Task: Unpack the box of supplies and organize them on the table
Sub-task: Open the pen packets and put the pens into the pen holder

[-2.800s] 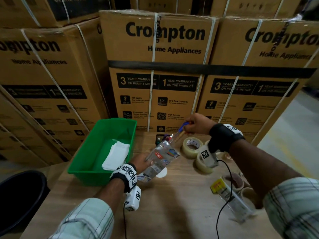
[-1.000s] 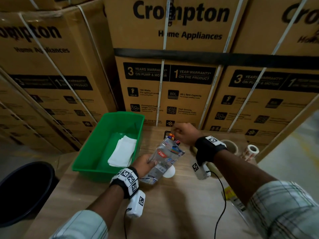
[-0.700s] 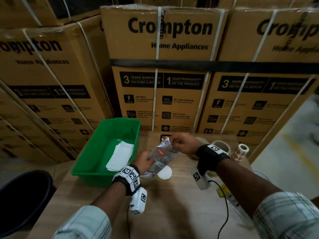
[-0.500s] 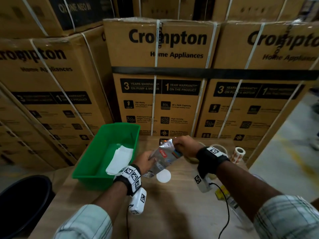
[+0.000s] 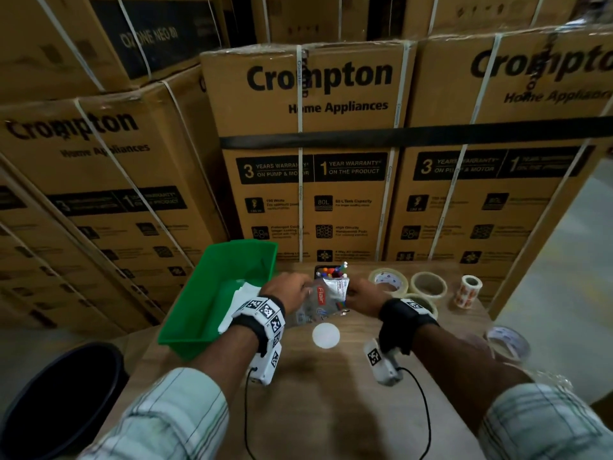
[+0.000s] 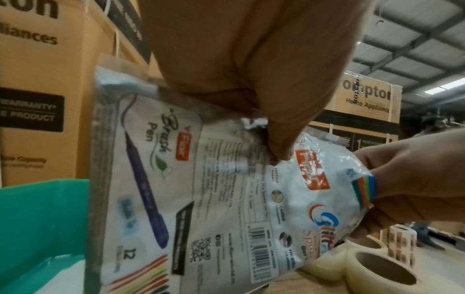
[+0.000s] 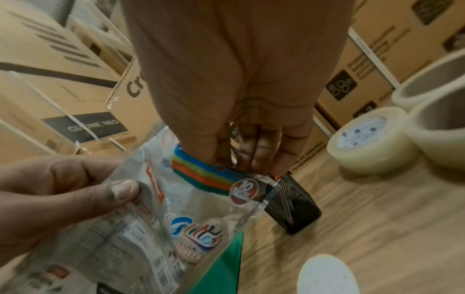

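Pens point(image 5: 335, 271) now in holder point(image 5: 321, 269) – pouch point(image 5: 323, 298) emptier

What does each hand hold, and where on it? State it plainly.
Both hold the clear pen packet. The left hand pinches its left edge near the top; the right hand grips its top right corner by the rainbow stripe.

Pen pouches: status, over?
Left hand and right hand both grip the pen pouches. Pen holder just behind. Nothing blocking.

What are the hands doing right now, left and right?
Left hand: closed, pinching the plastic pen pouch at its left edge.
Right hand: closed, gripping the same pouch at its right edge.
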Motion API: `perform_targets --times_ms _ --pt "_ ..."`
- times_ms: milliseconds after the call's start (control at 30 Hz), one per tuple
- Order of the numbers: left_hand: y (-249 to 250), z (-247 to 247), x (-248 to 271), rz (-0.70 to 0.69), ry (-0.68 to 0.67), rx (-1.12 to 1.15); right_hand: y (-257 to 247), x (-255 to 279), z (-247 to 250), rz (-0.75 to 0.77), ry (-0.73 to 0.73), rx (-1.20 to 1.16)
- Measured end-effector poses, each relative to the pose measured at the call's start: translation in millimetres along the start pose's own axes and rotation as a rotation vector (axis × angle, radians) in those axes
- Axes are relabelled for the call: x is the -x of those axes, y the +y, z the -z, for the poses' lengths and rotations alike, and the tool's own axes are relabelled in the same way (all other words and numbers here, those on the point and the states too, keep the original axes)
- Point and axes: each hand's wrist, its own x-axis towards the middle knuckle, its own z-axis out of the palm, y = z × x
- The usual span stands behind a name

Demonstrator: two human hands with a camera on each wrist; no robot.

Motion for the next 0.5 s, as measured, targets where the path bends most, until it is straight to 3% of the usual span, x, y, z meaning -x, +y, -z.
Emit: perform_targets --times_ms 100,267,500 --pt "9 -1 -1 -0.013 -0.027 -0.176 8 2 -5 -0.096 0.036 -0.168" --pt "32 0 -7 -0.087 -0.14 -0.471 24 7 -20 -0.359 -0.038 -0.749" --pt "71 6 -19 -0.242 -0.259 -0.756 53 -2 -54 -0.555 -0.176 -1.089"
